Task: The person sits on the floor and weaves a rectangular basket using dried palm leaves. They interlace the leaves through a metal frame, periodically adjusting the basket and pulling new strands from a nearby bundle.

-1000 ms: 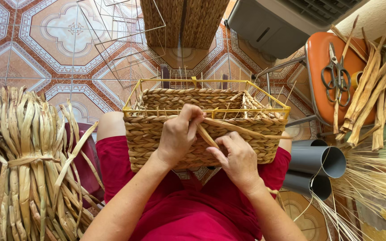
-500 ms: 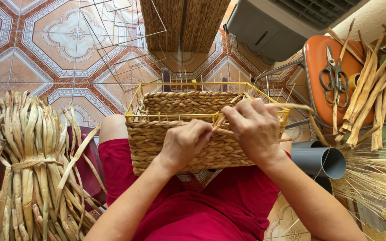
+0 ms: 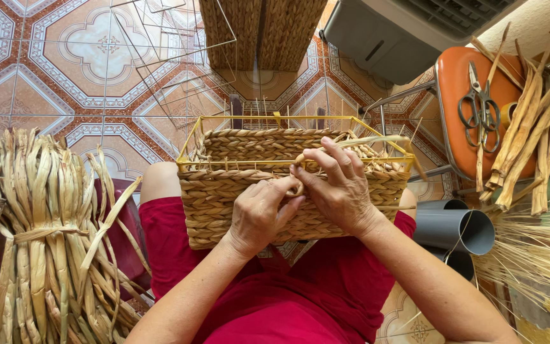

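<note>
A half-woven straw basket point(image 3: 224, 210) on a yellow wire frame point(image 3: 193, 135) rests on my lap, over red clothing. My left hand point(image 3: 259, 213) presses against the basket's near wall just under the rim, fingers curled on a straw strand. My right hand point(image 3: 342, 188) sits at the rim beside it and pinches the same pale straw strand point(image 3: 377, 140), which runs off to the right along the top edge. Both hands touch each other at the rim's middle.
A tied bundle of dried straw point(image 3: 39, 236) stands at my left. On the right, an orange chair point(image 3: 459, 108) holds scissors point(image 3: 479, 105) and straw strips point(image 3: 529, 140). Grey pipes point(image 3: 456, 229) lie by my right knee. Bare wire frames point(image 3: 160, 57) and woven baskets point(image 3: 262, 32) stand on the tiled floor ahead.
My right hand has come down from above the rim to meet the left hand at the basket's edge, drawing the strand with it. The left hand stayed on the near wall.
</note>
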